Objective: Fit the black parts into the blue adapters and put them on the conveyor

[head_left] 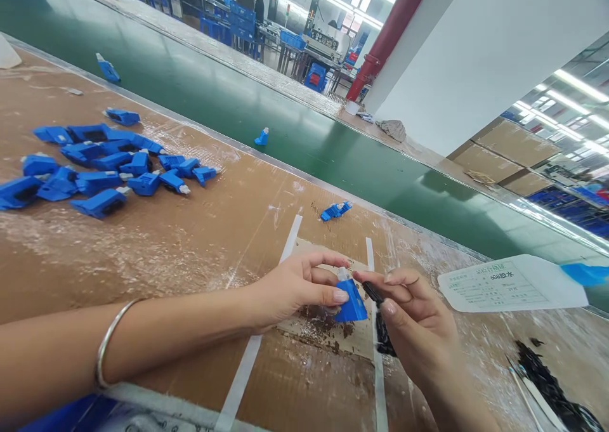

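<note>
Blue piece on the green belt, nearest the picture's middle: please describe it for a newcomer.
A long green belt crosses the view beyond the brown work table. Near the belt's close edge stands a small blue piece, its pale tip up. It sits alone, apart from the table's blue cluster; the belt's other blue piece lies farther left.

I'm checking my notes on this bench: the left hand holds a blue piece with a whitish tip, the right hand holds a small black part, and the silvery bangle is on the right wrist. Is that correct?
Not quite: the head view shows the silvery bangle on the left wrist. The left hand does hold the blue piece, and the right hand the small black part.
</note>
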Motion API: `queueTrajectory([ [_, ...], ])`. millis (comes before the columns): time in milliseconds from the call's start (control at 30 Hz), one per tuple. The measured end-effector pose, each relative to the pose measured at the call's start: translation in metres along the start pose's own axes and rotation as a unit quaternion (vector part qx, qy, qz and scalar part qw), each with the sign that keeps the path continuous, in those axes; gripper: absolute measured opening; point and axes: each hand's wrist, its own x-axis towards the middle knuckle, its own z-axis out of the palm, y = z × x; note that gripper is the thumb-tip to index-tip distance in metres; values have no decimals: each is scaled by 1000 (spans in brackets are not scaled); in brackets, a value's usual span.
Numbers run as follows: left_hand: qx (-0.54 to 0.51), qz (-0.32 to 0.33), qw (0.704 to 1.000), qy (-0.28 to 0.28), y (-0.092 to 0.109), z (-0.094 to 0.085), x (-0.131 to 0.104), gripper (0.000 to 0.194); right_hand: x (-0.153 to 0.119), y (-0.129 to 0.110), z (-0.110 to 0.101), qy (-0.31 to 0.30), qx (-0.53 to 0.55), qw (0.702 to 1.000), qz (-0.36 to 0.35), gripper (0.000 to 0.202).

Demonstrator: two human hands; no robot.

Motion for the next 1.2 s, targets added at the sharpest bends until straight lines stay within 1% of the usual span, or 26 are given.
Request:
queueTrajectory([
  [100, 3, 0, 1000, 3, 1, 1, -1, 56, -2, -1, 3, -8, -6, 1000, -1, 16],
  [267, -5, 4, 1000, 1, 2, 1, -2, 56, -1, -7, 8, 0, -32, 999, -40, 12],
  [367, -8, 6, 1000, 2, 0, 1, -2, 55, 1, -11, 7, -2, -82, 994, -70, 13],
  [433, -12, 5, 1000, 7, -1, 0, -1, 55, 0, -11, 6, -12, -134, 986, -95, 17],
  [533, -21, 1, 1000, 21, 0, -1, 0, 55, -2, -8, 5, -32, -221, 964, -147, 27],
  [667, -38, -6, 998, 46, 5, -3, 1, 51, -5, -4, 10, -67, -335, 910, -235, 43],
  [733, -36, -4, 998, 54, 9, -4, 0, 50, -7, -3, 17, -78, -380, 885, -256, 52],
  [767, -33, -2, 998, 54, 11, -4, -1, 50, -8, -3, 20, -79, -393, 878, -263, 56],
  [900, -14, 11, 999, 46, 18, -1, -5, 46, -11, -4, 31, -63, -408, 864, -287, 61],
  [1033, 18, 19, 998, 53, 21, 2, -11, 48, -12, -3, 38, -41, -433, 844, -313, 64],
  [1133, 59, 24, 996, 59, 21, 1, -8, 51, -11, -1, 41, -47, -446, 839, -309, 62],
  [1200, 108, 28, 992, 60, 26, -3, -4, 49, -8, 0, 37, -62, -452, 836, -304, 58],
])
